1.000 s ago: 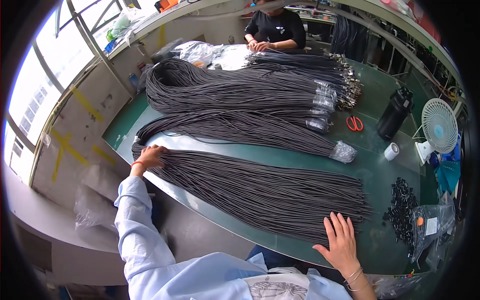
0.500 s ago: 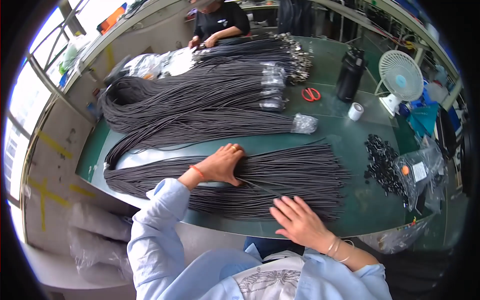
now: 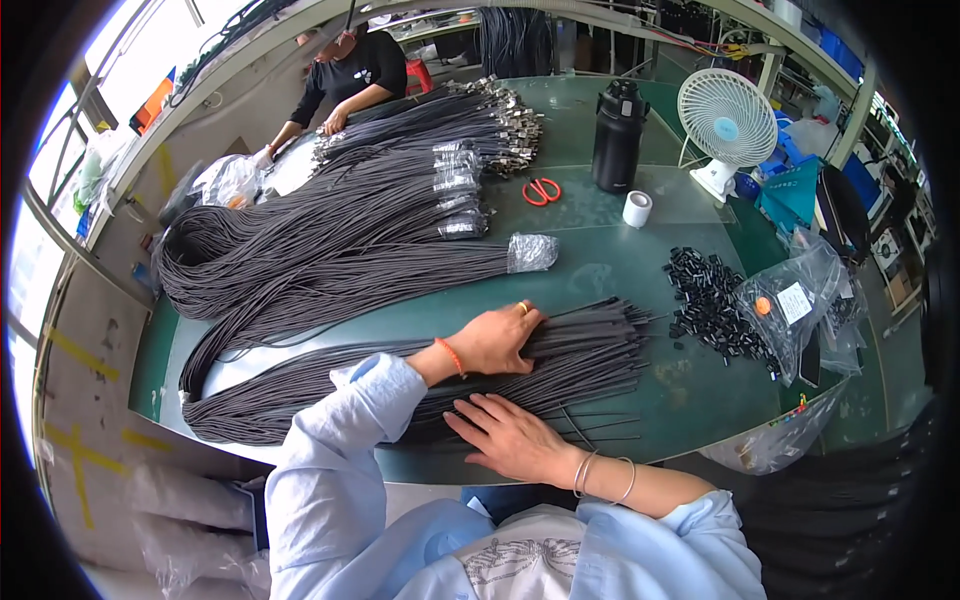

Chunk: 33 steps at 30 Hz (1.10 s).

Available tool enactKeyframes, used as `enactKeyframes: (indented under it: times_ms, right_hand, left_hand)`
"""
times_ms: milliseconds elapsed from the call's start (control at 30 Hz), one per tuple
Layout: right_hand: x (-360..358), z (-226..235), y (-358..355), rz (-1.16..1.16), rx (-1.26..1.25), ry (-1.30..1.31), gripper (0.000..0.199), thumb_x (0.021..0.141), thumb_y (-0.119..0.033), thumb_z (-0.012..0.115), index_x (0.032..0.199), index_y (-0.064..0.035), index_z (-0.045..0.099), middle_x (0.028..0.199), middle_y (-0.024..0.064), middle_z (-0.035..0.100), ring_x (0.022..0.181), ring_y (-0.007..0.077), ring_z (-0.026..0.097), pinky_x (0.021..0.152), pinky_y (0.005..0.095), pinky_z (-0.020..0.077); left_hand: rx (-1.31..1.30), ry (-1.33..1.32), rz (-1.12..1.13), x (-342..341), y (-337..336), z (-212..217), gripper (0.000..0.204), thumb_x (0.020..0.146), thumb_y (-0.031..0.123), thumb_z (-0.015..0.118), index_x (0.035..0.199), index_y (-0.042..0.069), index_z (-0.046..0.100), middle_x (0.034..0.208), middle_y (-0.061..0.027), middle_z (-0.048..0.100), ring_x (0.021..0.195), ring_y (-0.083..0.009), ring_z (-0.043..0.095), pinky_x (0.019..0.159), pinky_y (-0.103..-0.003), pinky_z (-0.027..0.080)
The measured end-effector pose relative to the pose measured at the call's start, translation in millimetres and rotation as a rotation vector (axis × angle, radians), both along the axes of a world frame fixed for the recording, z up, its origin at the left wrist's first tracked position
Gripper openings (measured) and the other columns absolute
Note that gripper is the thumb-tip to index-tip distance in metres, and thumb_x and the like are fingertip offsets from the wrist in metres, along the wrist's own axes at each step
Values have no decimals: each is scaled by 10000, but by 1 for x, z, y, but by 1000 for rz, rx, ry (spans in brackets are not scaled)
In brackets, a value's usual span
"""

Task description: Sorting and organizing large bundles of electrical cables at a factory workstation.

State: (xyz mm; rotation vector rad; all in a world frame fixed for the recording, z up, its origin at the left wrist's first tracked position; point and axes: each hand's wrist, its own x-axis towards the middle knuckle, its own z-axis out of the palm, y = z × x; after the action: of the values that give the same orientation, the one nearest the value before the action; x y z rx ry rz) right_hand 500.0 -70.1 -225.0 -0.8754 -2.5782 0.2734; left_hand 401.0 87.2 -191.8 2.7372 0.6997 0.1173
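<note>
Head view, left hand: lies palm down on the near bundle of cords, fingers held together and curled lightly over the strands near their loose ends. It seems to pin them flat so they do not roll apart. It grips nothing.

Head view, right hand: rests flat on the near edge of the same bundle, fingers spread, thumb toward the body. It pinches nothing; the spread fingers look set to comb or even out the strands.

Near bundle of cords: a long dark sheaf lying across the green table in front of the person, one end fanned out at the right, the other trailing off to the left edge. A few single strands stick out at the near right.

Other bundles: thicker sheaves lie farther back, well apart from the hands, some capped in clear plastic bags, likely to keep the ends together.

Small black parts: a loose heap to the right of the cord ends, near enough to reach, beside clear bags.

Far side: red-handled scissors, a black bottle, a white roll of tape and a white fan stand clear of the cords.

Another person: at the far end of the table, hands on a bundle there.
</note>
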Motion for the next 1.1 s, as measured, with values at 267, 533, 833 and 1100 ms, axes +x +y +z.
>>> enactKeyframes:
  times_ms: [267,533,833,1100]
  right_hand:
    - [17,24,22,12,102,-139,713,902,-447,642,1466,-70,424,1475,216,413,1349,332,428,1157,450,319]
    - [75,43,18,-8,66,-283,693,913,-440,624,1466,-70,430,1378,164,498,1272,273,476,1113,414,349]
    - [72,32,-2,-71,9,-321,586,885,-259,660,1409,-67,483,1369,129,506,1200,276,521,1102,414,375]
    - [75,37,0,-88,285,-223,574,842,-260,710,1355,-74,529,1372,145,491,1207,312,515,1070,429,413]
  left_hand:
    - [-85,110,271,14,-9,11,426,723,226,724,1036,-33,595,883,-197,685,843,-390,682,756,-446,554]
    - [16,5,337,7,-23,4,351,682,224,730,920,-8,618,832,-202,679,824,-398,670,741,-459,547]
    - [36,-499,395,-25,-39,100,374,680,150,752,987,-24,625,794,-153,673,729,-315,674,662,-381,513]
    - [-457,-565,361,-32,-23,87,383,792,175,774,1082,-37,642,753,-88,620,712,-109,571,628,-286,464]
